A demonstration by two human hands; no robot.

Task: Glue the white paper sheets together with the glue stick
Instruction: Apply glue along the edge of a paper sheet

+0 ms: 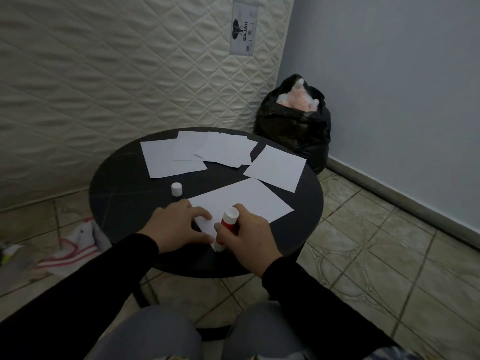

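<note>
A white paper sheet [244, 201] lies at the near side of the round black table [117, 193]. My left hand [179, 224] presses flat on its near left corner, fingers spread. My right hand [246, 235] grips a red and white glue stick [228, 224], tilted, its lower end touching the paper's near edge between my hands. The glue stick's white cap [176, 189] stands on the table, just beyond my left hand. Another single sheet [276, 167] lies at the right, and several overlapping sheets [197, 153] lie at the far side.
A quilted mattress [117, 74] leans upright behind the table. A black rubbish bag [293, 126] sits in the corner against the blue wall. A white and red cloth [75, 245] lies on the tiled floor at the left. My knees [197, 333] show below the table.
</note>
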